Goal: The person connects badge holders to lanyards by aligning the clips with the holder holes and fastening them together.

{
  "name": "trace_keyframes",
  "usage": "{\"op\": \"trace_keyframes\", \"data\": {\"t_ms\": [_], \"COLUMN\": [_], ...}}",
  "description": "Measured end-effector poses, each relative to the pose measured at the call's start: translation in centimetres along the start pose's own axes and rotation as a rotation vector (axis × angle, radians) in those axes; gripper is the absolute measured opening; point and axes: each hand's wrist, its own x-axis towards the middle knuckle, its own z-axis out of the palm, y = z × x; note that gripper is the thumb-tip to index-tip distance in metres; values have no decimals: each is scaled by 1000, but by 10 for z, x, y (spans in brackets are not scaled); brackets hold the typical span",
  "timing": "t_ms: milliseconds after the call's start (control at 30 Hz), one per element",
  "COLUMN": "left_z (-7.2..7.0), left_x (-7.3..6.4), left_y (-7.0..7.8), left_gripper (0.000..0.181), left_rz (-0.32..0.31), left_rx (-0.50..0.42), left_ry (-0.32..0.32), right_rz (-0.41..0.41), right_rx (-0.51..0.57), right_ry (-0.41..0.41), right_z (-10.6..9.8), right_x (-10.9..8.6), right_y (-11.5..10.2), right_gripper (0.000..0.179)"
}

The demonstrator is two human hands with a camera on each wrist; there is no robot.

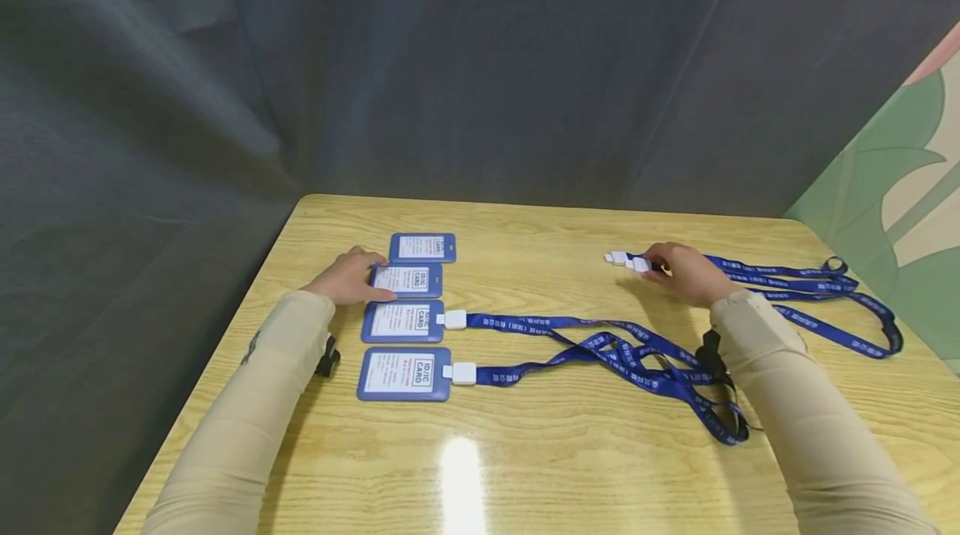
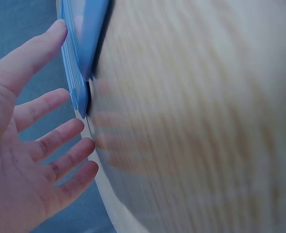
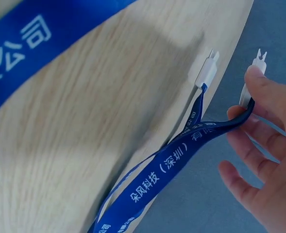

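My left hand (image 1: 348, 277) spreads its thumb and fingers about the left end of a blue ID card holder (image 1: 406, 279), second from the back in a column. In the left wrist view its fingers (image 2: 55, 167) are extended, the thumb tip against a blue card edge. At the right, my right hand (image 1: 688, 272) pinches a white lanyard clip (image 3: 247, 90) between thumb and finger; the clip's prongs point away. Beside it, another lanyard's white clip (image 3: 207, 73) hangs over the wood. Blue printed straps (image 3: 157, 177) trail from both clips.
One card holder (image 1: 422, 247) without a lanyard lies at the back. Two nearer holders (image 1: 403, 322) have lanyards attached, their straps (image 1: 637, 360) tangled toward the right forearm. Loops of the held straps (image 1: 847, 293) lie at the table's right. A dark curtain (image 1: 510, 77) stands behind.
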Motion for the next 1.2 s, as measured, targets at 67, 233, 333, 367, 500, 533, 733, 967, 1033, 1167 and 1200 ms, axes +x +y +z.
{"op": "trace_keyframes", "data": {"t_ms": [67, 233, 333, 367, 500, 533, 733, 967, 1033, 1167, 1200], "left_z": [-1, -2, -3, -3, -4, -4, -3, -3, -2, -2, -2], "left_x": [0, -1, -2, -2, -2, -2, 0, 1, 0, -1, -1], "left_y": [1, 2, 3, 3, 4, 4, 1, 1, 2, 3, 4], "left_gripper": [73, 73, 72, 72, 72, 72, 73, 73, 72, 72, 71], "left_rz": [-6, -10, -7, -5, -1, 1, 3, -17, -22, -28, -28], "left_rx": [-5, -6, 0, 3, 9, 10, 13, 1, 3, 4, 4], "left_ry": [-5, -16, -20, -21, -23, -22, -25, -34, -34, -32, -31], "right_rz": [-3, -12, -13, -10, 11, 14, 5, -11, -10, -6, -7], "right_rx": [-3, -10, -8, -7, 7, 10, 0, 16, 18, 16, 18], "right_ry": [3, 18, 23, 22, 13, 12, 21, 26, 25, 22, 22], "right_z": [-1, -3, -4, -5, -7, -8, -11, -14, -14, -13, -13], "right_x": [1, 1, 1, 1, 3, 3, 5, 5, 5, 5, 6], "right_y": [-1, -2, -2, -2, -2, -2, -4, -10, -12, -13, -13], "right_gripper": [29, 28, 28, 28, 29, 29, 29, 29, 30, 30, 29]}}
